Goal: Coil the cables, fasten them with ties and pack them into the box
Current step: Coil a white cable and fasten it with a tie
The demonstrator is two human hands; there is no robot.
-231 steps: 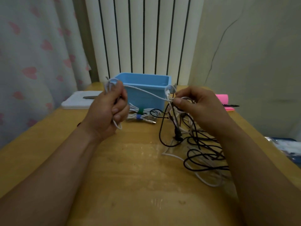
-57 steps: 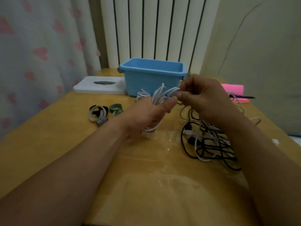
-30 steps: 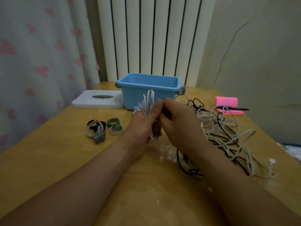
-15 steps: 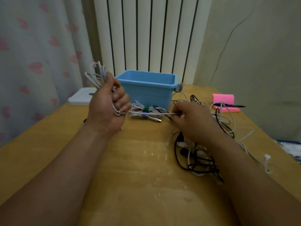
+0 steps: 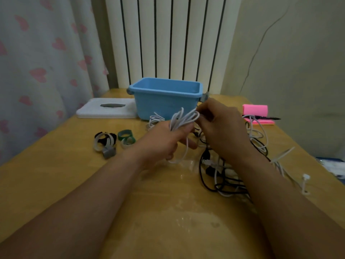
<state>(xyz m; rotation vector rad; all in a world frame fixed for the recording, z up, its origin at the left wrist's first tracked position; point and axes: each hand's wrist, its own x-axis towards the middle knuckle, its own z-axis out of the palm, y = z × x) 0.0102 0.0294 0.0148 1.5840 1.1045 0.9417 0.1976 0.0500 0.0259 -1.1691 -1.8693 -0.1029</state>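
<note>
**White cable coil gripped in left hand, pinched at the top by right hand**

- The left hand (image 5: 164, 141) is curled round the white cable coil (image 5: 183, 118), which is held above the table (image 5: 56, 174). One strand is left hanging below the fist.
- The right hand (image 5: 222, 128) is touching the coil's top loops, which are pinched by its fingertips (image 5: 200, 114).
- The blue box (image 5: 166, 107) is seen just beyond both hands, open top up. Its inside cannot be seen.
- A second white cable bundle (image 5: 155, 119) is partly hidden behind the left hand, against the box front.
- A tangle of black and white cables (image 5: 224, 176) is spread under and right of the right forearm. Its cable count cannot be told.
- Left of the left hand, tie loops (image 5: 104, 141) are grouped: black/white, green (image 5: 126, 136), grey (image 5: 109, 152). About five are seen; the exact count is unclear.
- One white zip tie (image 5: 305, 184) is seen far right of the right forearm, near the table edge.
- Beyond the ties, one flat white slotted box (image 5: 106, 109) is placed beside the blue box.
- Beyond the right hand, one pink notepad (image 5: 255, 111) is seen with one pen (image 5: 265, 118) on it.
- Bare tabletop is left nearside of both hands.
</note>
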